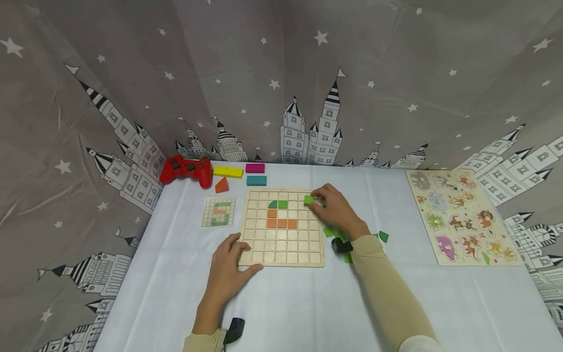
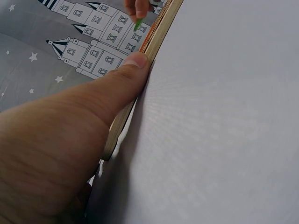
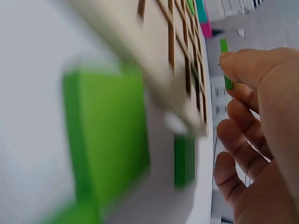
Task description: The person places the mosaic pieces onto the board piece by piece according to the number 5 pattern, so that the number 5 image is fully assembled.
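Note:
A wooden grid board lies on the white table, with orange tiles and green tiles set in its cells. My right hand pinches a small green tile over the board's top right cells; the same green tile shows at my fingertips in the right wrist view. My left hand rests on the table and grips the board's lower left corner, thumb pressed along the board's edge.
Loose green tiles lie right of the board. A pattern card sits to its left. Behind stand a red game controller, yellow, magenta, teal blocks and an orange wedge. An animal puzzle lies far right.

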`<state>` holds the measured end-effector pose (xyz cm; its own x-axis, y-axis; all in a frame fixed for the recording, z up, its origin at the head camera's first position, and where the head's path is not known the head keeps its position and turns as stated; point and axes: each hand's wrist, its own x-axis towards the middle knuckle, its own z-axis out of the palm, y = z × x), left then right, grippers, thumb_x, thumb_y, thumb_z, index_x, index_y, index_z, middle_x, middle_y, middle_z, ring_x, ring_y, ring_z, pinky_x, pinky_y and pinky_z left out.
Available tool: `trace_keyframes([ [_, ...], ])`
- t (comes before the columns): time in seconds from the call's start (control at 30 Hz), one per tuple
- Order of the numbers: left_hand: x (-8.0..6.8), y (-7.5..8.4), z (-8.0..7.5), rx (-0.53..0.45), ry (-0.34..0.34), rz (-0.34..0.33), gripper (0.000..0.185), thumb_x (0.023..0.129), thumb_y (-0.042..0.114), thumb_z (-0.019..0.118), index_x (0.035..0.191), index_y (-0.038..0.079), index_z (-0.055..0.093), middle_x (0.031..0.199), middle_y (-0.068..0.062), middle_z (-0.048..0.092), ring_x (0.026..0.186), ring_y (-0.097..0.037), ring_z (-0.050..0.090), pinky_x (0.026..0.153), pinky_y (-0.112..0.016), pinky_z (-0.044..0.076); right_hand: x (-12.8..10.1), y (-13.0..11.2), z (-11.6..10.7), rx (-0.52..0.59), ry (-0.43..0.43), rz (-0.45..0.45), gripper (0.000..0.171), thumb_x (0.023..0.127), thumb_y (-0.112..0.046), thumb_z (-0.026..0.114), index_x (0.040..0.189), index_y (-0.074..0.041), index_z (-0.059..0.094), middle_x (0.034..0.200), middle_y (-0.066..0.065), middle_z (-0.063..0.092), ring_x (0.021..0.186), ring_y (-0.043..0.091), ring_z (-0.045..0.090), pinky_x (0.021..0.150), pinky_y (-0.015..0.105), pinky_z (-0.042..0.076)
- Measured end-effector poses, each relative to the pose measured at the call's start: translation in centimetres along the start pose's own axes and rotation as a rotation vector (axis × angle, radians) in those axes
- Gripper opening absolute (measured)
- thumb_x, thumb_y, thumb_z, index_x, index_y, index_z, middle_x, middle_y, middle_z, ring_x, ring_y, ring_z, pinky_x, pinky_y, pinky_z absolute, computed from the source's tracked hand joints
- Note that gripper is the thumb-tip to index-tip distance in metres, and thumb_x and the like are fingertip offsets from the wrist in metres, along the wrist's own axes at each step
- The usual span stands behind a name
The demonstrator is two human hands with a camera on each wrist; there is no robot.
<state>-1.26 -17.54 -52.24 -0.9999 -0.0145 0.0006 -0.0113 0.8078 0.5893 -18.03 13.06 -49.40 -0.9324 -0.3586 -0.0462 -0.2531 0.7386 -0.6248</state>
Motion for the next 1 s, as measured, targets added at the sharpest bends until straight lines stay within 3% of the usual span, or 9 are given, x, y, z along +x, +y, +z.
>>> trace_keyframes([
  [0.37,0.0,0.0,0.1,0.001,0.011,0.003,0.054,0.074,0.044,0.09,0.111,0.017,0.062,0.156,-0.012,0.042,0.148,-0.036,0.034,0.12,-0.063,0.028,1.3,-2.7,2.4,-0.094,-0.049,-0.058,0.037,0.099,-0.034,0.065,0.127,-0.011,0.067,0.123,0.009,0.062,0.118,0.027,0.058,0.109,0.045,0.048],
  [0.53,0.0,0.0,0.0,-0.014,0.021,0.023,0.054,0.073,0.041,0.09,0.111,0.014,0.062,0.155,-0.015,0.043,0.148,-0.038,0.035,0.12,-0.062,0.026,1.4,-3.2,2.6,-0.129,-0.03,-0.08,0.035,0.099,-0.032,0.065,0.126,-0.011,0.068,0.123,0.009,0.063,0.117,0.028,0.057,0.107,0.046,0.048],
  [1.0,0.0,-0.1,0.1,-0.003,0.014,0.029,0.055,0.073,0.04,0.091,0.112,0.013,0.063,0.156,-0.014,0.042,0.149,-0.038,0.033,0.121,-0.061,0.025,1.3,-3.3,2.7,-0.133,-0.028,-0.042,0.034,0.098,-0.032,0.066,0.126,-0.013,0.069,0.127,0.008,0.064,0.122,0.028,0.057,0.11,0.047,0.046],
])
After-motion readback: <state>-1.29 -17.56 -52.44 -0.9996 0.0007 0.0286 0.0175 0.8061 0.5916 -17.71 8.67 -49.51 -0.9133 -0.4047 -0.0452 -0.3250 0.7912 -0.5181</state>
